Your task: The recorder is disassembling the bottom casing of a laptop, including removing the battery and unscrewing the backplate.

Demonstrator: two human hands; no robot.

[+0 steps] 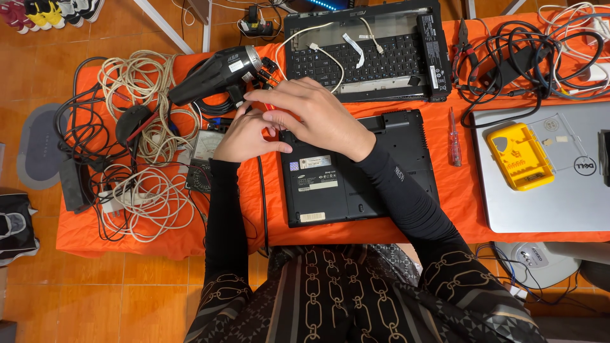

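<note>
A thin red-handled tool (269, 107), largely hidden, appears pinched between the left hand (244, 136) and the curled fingers of the right hand (311, 114), just above the upturned black laptop (356, 168) on the orange table cloth (457, 209). The tool is judged light, stiff and best gripped at its handle. A black hot-air gun (216, 73) and coiled white cables (143, 82) are noted to the left.

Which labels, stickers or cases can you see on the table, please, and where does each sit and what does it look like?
Stickers on the upturned black laptop in front of the hands: small white and blue rectangles.
Long white label on the opened keyboard chassis at the back: narrow vertical strip.
White label on the black heat gun: small, near the nozzle.
Yellow bit case on the silver laptop: rectangular, clear lid open.
</note>
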